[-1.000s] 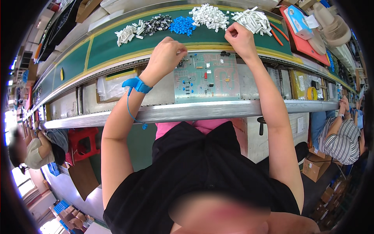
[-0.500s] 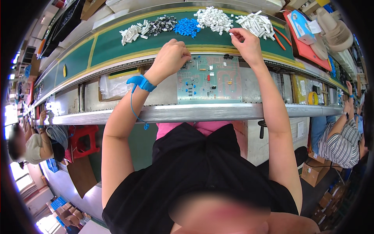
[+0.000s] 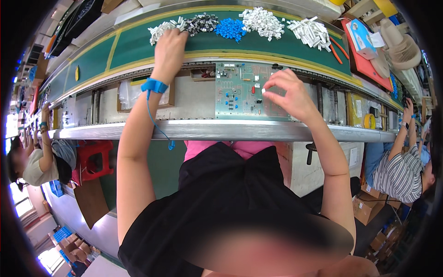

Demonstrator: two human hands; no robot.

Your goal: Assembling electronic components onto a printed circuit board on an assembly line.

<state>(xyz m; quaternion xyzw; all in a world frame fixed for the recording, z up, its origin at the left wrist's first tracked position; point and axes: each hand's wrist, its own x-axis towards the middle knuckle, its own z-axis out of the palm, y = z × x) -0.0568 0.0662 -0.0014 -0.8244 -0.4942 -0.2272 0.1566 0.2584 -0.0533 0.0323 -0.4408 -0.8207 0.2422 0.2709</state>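
Observation:
A green circuit board (image 3: pixel 235 108) lies across the rails in front of me, carrying blue, black, red and white parts. Over its right half, my right hand (image 3: pixel 293 97) pinches a small white component (image 3: pixel 263 91) between thumb and forefinger, just above the surface. My left hand (image 3: pixel 170 53) wears a blue wrist strap (image 3: pixel 154 86) and reaches to the leftmost pile of white parts (image 3: pixel 159 30). Its fingers are closed and bent down at the pile's right edge; what they grip, if anything, is hidden.
Along the green belt (image 3: pixel 134 51) lie piles of black parts (image 3: pixel 201 24), blue parts (image 3: pixel 230 28), white blocks (image 3: pixel 263 23) and long white parts (image 3: pixel 310 33). Orange-handled pliers (image 3: pixel 337 51) lie at the right. A metal rail (image 3: pixel 207 129) runs before me; people work at both sides.
My left hand has gone from the board's upper left edge to the left white pile. My right hand has come from the white piles down over the board with the small white component.

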